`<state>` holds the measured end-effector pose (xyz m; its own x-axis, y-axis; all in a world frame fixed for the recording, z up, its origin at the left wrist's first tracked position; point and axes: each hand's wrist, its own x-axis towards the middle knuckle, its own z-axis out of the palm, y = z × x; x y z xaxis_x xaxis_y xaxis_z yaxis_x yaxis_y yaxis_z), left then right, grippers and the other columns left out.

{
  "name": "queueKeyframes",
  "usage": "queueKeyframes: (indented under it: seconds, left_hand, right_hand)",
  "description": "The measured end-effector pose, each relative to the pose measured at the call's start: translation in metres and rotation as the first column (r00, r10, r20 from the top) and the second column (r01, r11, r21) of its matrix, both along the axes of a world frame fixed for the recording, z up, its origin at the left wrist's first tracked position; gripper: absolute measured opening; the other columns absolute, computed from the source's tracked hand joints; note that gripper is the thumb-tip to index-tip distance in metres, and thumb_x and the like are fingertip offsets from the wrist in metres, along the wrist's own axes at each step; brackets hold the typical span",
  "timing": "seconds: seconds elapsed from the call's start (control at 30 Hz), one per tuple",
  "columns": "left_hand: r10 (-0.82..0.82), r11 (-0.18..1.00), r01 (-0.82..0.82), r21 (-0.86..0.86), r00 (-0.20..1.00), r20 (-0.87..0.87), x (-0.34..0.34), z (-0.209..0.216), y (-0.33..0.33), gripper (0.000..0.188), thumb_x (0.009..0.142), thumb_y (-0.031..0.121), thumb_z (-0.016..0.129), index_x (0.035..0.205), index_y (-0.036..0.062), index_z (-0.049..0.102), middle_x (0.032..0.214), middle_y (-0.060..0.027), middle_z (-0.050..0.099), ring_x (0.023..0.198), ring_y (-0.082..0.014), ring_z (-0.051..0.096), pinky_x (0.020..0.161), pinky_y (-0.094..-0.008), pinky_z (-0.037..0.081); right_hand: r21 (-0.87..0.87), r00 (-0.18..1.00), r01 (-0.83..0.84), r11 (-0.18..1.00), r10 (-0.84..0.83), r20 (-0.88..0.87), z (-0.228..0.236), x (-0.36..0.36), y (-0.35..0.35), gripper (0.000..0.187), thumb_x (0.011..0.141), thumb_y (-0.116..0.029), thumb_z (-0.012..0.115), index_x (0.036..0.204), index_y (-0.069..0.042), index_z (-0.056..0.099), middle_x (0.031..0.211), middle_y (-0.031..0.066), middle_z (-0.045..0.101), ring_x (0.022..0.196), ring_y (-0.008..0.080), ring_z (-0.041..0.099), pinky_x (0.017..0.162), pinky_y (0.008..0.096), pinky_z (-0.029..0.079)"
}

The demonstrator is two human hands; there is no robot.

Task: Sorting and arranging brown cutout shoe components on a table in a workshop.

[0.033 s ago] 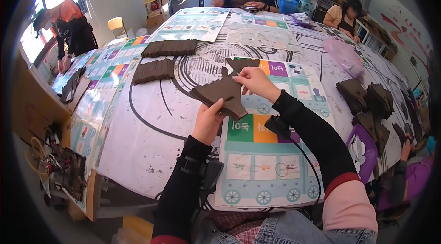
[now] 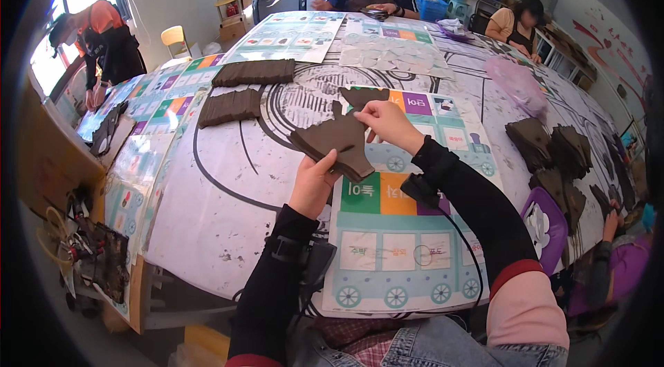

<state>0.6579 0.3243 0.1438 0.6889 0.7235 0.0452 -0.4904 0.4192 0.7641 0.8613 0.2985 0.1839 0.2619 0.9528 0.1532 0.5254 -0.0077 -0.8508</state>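
My left hand [image 2: 311, 186] grips a small stack of dark brown cut pieces [image 2: 333, 140] from below, thumb on top, above the table. The pieces are flat, with a notched outline and a narrow slit. At the stack's upper right edge, the fingertips of my right hand [image 2: 389, 124] pinch a corner; whether one piece or several is hard to see. Just beyond lies another dark brown piece [image 2: 365, 96] on a printed sheet. Farther left, two long rows of brown pieces, a back row [image 2: 253, 72] and a front row [image 2: 229, 107], lie on the table.
Printed sheets [image 2: 404, 291] cover parts of the table [image 2: 200, 229]. To the right are several brown piles [image 2: 531, 146], a purple tray [image 2: 553, 249] and a pink plastic bag [image 2: 515, 87]. People work around the table; a device with a cable [image 2: 420, 191] hangs at my right forearm.
The edges of the stack in my left hand look slightly closer together. Both hands stay in nearly the same place.
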Motion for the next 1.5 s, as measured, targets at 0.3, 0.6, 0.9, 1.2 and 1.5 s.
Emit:
queueKeyframes:
  seconds: [0.3, 0.6, 0.9, 1.2, 1.5]
  left_hand:
    - [0.049, 0.999, -0.049, 0.015, 0.999, 0.017, -0.002, -0.006, 0.003, 0.034, 0.094, 0.006, 0.046, 0.127, -0.0005, 0.043, 0.126, -0.0112, 0.051, 0.113, -0.0212, 0.052, 0.095, -0.0345, 0.044]
    - [0.405, 0.909, -0.414, 0.058, 0.907, 0.118, -0.015, 0.016, 0.016, 0.034, 0.093, 0.012, 0.053, 0.124, 0.0005, 0.046, 0.120, -0.0077, 0.056, 0.105, -0.0179, 0.056, 0.089, -0.0298, 0.047]
    - [0.123, 0.965, -0.063, 0.256, 0.966, -0.227, -0.003, 0.001, 0.009, 0.037, 0.091, 0.019, 0.057, 0.121, 0.0002, 0.050, 0.115, -0.0060, 0.059, 0.102, -0.0150, 0.057, 0.082, -0.0276, 0.048]
    - [0.320, 0.942, -0.324, 0.085, 0.945, 0.063, -0.014, 0.000, 0.016, 0.029, 0.091, 0.011, 0.051, 0.117, 0.0004, 0.051, 0.113, -0.0065, 0.059, 0.099, -0.0148, 0.059, 0.083, -0.0298, 0.048]
    - [-0.017, 0.967, 0.075, 0.243, 0.972, -0.236, 0.006, 0.006, -0.010, 0.026, 0.087, 0.010, 0.061, 0.111, -0.0008, 0.056, 0.107, -0.0071, 0.062, 0.095, -0.0139, 0.059, 0.078, -0.0258, 0.049]
  right_hand:
    - [0.111, 0.916, 0.380, 0.918, -0.358, -0.179, 0.015, 0.113, -0.039, 0.027, 0.091, -0.025, 0.053, 0.094, 0.002, 0.056, 0.074, 0.0077, 0.061, 0.056, 0.0153, 0.063, 0.042, 0.0248, 0.048]
    - [0.365, 0.635, 0.302, 0.880, -0.472, 0.611, -0.006, 0.165, -0.064, 0.036, 0.085, -0.031, 0.060, 0.097, 0.003, 0.056, 0.083, 0.0124, 0.061, 0.089, 0.0252, 0.061, 0.076, 0.0341, 0.050]
    - [-0.136, 0.982, -0.053, 0.989, 0.027, -0.188, 0.009, 0.001, -0.038, 0.033, 0.090, -0.032, 0.057, 0.088, 0.001, 0.055, 0.079, 0.0102, 0.066, 0.058, 0.0148, 0.065, 0.042, 0.0237, 0.046]
    - [-0.462, 0.976, 0.177, 0.869, -0.095, 0.196, 0.005, 0.009, -0.081, 0.045, 0.092, -0.037, 0.051, 0.092, 0.008, 0.053, 0.077, 0.0165, 0.066, 0.051, 0.0174, 0.062, 0.039, 0.0278, 0.046]
    - [-0.097, 0.970, 0.058, 0.994, -0.079, -0.229, 0.018, 0.006, -0.106, 0.027, 0.091, -0.027, 0.054, 0.085, -0.001, 0.052, 0.075, 0.0119, 0.067, 0.054, 0.0126, 0.062, 0.041, 0.0227, 0.045]
